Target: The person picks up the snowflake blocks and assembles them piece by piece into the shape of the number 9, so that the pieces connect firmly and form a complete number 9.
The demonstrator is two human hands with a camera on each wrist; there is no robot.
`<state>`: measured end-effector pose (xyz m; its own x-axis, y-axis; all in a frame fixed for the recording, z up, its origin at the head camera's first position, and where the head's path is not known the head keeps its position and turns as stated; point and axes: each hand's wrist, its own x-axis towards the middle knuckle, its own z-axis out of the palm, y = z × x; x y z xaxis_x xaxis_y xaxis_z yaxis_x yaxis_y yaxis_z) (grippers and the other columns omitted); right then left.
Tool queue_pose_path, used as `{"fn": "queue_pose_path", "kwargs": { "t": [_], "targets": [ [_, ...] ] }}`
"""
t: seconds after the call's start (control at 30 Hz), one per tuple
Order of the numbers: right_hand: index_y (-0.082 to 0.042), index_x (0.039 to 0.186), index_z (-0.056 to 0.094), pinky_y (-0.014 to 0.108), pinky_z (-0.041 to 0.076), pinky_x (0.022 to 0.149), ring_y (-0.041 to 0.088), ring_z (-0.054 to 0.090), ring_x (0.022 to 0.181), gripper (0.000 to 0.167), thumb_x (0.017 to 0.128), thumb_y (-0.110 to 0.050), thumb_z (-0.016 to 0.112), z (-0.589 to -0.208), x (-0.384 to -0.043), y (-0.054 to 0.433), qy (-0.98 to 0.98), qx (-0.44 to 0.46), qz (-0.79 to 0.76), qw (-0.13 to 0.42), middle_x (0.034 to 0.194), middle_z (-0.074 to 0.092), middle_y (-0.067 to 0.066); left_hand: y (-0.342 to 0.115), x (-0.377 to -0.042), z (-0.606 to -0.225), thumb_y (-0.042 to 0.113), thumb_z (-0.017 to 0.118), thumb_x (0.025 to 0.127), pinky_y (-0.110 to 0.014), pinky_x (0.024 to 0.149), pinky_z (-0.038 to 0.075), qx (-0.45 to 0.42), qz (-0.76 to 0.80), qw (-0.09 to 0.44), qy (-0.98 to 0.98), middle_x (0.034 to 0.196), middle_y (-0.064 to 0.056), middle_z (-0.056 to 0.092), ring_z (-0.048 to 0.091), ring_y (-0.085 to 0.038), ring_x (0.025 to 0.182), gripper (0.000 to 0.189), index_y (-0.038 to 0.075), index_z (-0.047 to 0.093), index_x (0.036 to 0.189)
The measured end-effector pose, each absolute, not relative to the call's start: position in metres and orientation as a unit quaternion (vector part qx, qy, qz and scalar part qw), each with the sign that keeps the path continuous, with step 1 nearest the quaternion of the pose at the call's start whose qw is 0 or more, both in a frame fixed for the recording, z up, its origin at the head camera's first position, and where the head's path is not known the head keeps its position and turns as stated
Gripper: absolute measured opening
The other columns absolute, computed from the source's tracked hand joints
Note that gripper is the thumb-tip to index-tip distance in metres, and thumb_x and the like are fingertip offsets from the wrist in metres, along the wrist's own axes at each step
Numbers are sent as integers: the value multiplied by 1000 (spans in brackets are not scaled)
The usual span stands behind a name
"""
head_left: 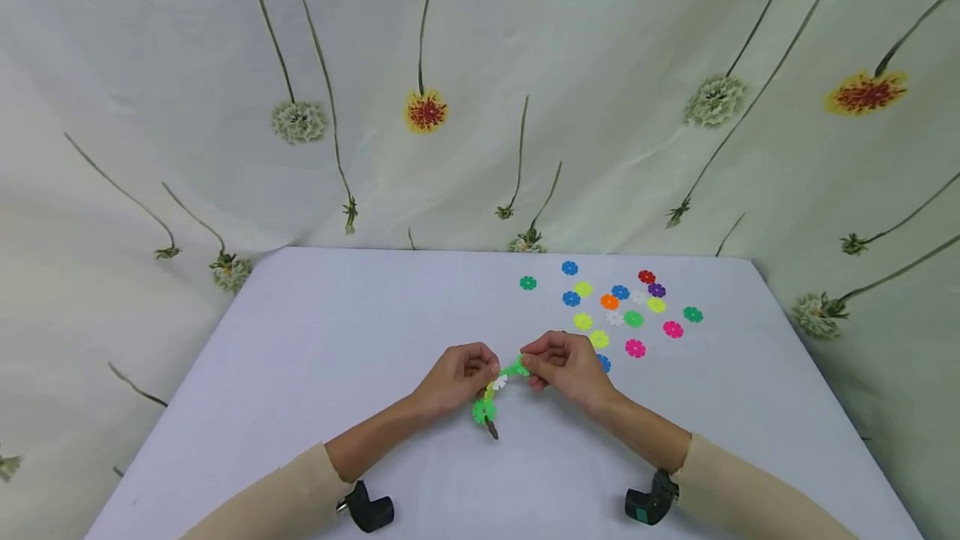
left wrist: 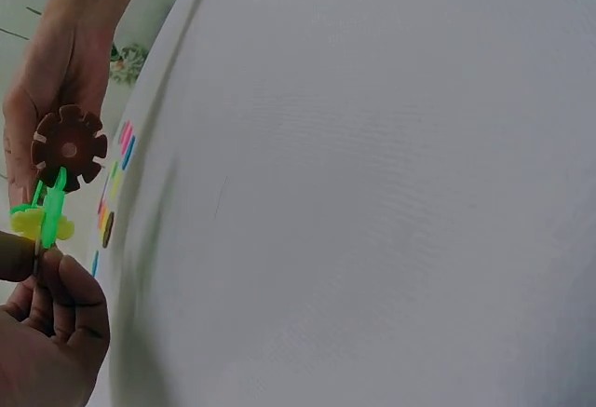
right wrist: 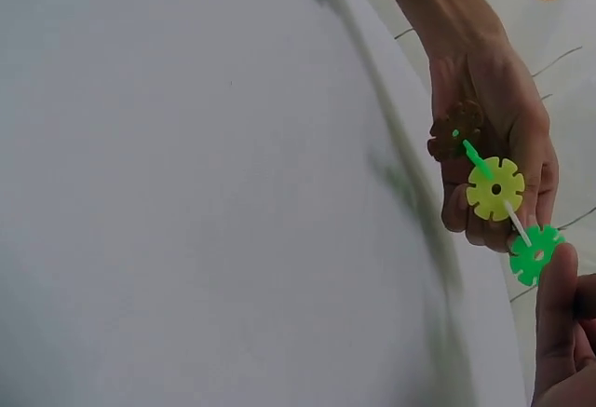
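Pinching partway along a chain of slotted discs [head_left: 491,390], above the near half of the counter [head_left: 330,332], steadied it with the left grip [head_left: 456,378], thumb pressed toward fingertips; could not make out the exact disc under them. Saw just below this pinch a green disc [head_left: 477,412] turned face-on to the head view, and hooked to it, at the chain's free end, a brown disc [left wrist: 87,149]. Followed the line up and rightward through a yellow disc [right wrist: 480,195] and a white disc [head_left: 501,383] to more green, slotted together crosswise between the two hands. Judged the chain light and stiff, fairly smooth to the fingertips, not brittle, but likely to twist or pull loose at the slots. Called for a hold flat across the disc faces, close to the joint, rather than out by the dangling brown end. Pinched the upper right end with the right grip [head_left: 568,367], thumb over a green end disc [head_left: 522,367] and fingers behind; could not tell how deeply seated. Noted a blue disc [head_left: 604,363] partly hidden just beyond, and farther back, mostly rightward, loose discs [head_left: 633,319] in many colours, lying flat and scattered.
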<state>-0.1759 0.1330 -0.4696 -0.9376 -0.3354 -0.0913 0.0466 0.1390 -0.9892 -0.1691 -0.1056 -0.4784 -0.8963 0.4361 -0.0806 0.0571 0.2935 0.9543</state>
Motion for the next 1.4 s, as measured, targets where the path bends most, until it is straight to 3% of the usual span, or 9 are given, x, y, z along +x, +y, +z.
{"fn": "queue_pose_path", "kwargs": {
  "t": [0.23,0.4,0.77,1.4],
  "targets": [
    [9,118,71,25,64,72,10,72,68,25,100,-8,75,-477,-174,135,731,-81,-662,145,89,77,2,-102,-168,-474,11,63,106,-18,65,48,171,564,156,792,83,-3,63,55,-7,67,16,-4,67,107],
    [10,120,70,25,64,73,8,71,67,27,100,-8,74,-483,-174,139,719,-73,-673,157,85,76,-3,-98,-170,-472,11,63,106,-18,64,46,176,550,161,800,81,-1,63,54,-7,67,15,-3,69,106],
    [8,118,70,22,62,72,11,69,66,27,101,-12,75,-484,-174,135,736,-91,-656,139,85,73,4,-100,-168,-479,12,63,106,-19,63,47,170,557,173,795,81,-1,62,54,-7,67,18,-4,68,107],
    [11,116,69,23,63,71,8,70,64,26,101,-9,74,-495,-167,134,711,-62,-683,154,80,72,-1,-98,-168,-482,14,63,107,-19,64,46,177,541,185,801,81,0,62,53,-8,69,18,-3,69,107]
  ]
}}
